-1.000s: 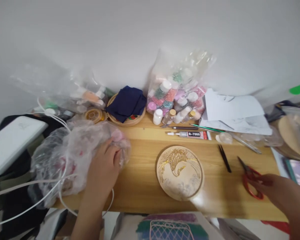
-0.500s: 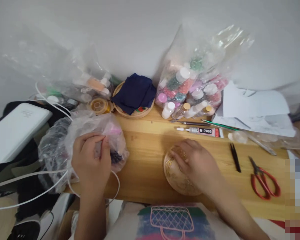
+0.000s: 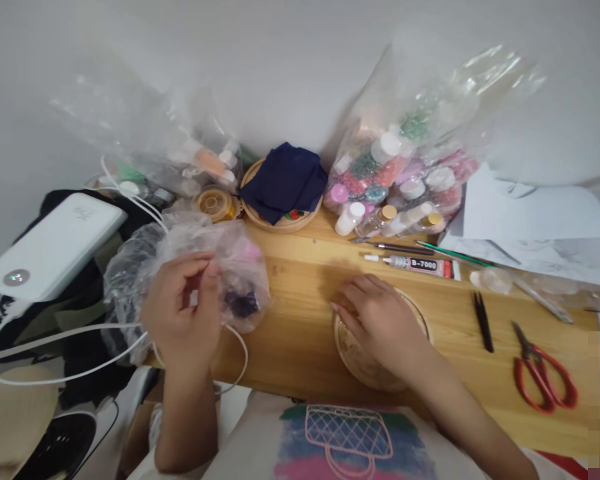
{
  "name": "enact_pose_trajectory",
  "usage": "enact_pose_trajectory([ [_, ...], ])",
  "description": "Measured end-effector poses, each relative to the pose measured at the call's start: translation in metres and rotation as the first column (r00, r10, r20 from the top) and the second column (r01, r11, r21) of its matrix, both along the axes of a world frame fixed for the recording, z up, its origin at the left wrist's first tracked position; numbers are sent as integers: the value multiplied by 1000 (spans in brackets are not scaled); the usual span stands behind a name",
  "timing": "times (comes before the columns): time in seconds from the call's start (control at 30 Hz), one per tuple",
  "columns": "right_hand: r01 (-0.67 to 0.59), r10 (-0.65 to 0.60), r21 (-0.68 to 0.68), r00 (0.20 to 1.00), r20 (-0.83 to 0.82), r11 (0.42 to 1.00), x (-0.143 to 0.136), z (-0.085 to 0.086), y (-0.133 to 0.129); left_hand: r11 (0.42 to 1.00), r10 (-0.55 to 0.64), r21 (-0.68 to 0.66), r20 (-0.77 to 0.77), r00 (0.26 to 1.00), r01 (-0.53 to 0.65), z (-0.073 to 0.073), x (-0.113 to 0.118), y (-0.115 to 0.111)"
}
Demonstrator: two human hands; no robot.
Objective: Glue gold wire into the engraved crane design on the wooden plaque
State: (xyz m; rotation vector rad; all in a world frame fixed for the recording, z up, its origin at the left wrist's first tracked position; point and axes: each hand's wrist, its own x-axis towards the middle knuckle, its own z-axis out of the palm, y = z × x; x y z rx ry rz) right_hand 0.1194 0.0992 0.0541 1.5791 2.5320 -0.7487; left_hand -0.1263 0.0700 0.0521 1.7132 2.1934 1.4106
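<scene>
My left hand (image 3: 185, 320) is raised in front of a crumpled clear plastic bag (image 3: 240, 253), thumb and index finger pinched together. Whatever lies between those fingertips is too small to make out. Inside the bag is a dark clump (image 3: 241, 300), with something pink above it. My right hand (image 3: 377, 320) is over a round hoop (image 3: 353, 357) with a pale, gold-patterned face, which lies on the wooden table. Its fingers are bent and close together at the hoop's upper left edge; anything held under them is hidden.
Behind are a bag of bead bottles (image 3: 395, 160), folded navy cloth (image 3: 285, 183) on another hoop, and a spool (image 3: 215, 205). A glue tube (image 3: 423, 265), black tweezers (image 3: 483, 322) and red-handled scissors (image 3: 543, 370) lie right. A white power bank (image 3: 55, 247) with cables sits left.
The view has shifted, so the table's things appear farther right. My right hand has moved left across the hoop to its upper left edge. My left hand stays pinched by the bag.
</scene>
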Motion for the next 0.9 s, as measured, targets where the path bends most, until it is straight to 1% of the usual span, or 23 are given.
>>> enact_pose_trajectory([
  [0.07,-9,10,27,1000,-24,1000,2,-2,-2,993,15,116,150,989,-32,7,6,-2],
  [0.1,-13,14,39,999,-33,999,3,-2,-3,983,17,175,179,984,-48,11,8,-3],
  [0.17,-18,21,68,999,-44,998,6,-3,-5,963,32,258,168,985,-75,17,12,-5],
  [0.23,-17,22,93,998,-55,995,7,-3,-7,953,52,289,152,987,-94,20,14,-7],
  [0.27,-15,21,98,998,-61,995,8,-3,-8,951,42,293,180,983,-95,22,15,-8],
  [0.3,-12,19,101,997,-69,995,8,-2,-9,955,10,286,248,969,-83,23,16,-9],
  [0.33,-6,14,103,997,-78,995,9,-2,-10,961,-45,270,349,936,-54,25,17,-10],
  [0.37,-2,12,107,996,-88,994,9,-1,-11,968,-110,249,471,875,-12,27,17,-11],
  [0.4,0,11,113,995,-96,994,10,-1,-12,973,-173,227,597,783,42,29,18,-13],
  [0.47,4,11,137,993,-114,991,12,-2,-15,966,-259,205,786,561,159,33,17,-14],
  [0.5,6,13,152,992,-124,988,13,-2,-16,955,-286,211,837,466,207,35,17,-15],
  [0.53,6,17,166,991,-134,986,14,-4,-18,943,-312,229,864,396,243,37,17,-16],
  [0.57,4,23,182,989,-145,983,15,-5,-19,932,-331,245,878,347,268,38,16,-16],
  [0.6,2,31,201,987,-157,980,16,-6,-21,923,-348,262,882,317,283,40,16,-17],
  [0.63,-4,42,220,984,-171,976,17,-6,-22,917,-359,273,883,303,291,41,17,-17],
  [0.73,-5,89,301,960,-264,954,15,-1,-25,918,-348,254,885,310,305,43,22,-19],
  [0.83,50,146,395,881,-451,917,9,16,-26,907,-309,187,904,297,377,43,33,-21],
  [0.9,117,174,462,824,-540,879,3,29,-26,873,-292,147,921,258,466,43,42,-22],
])
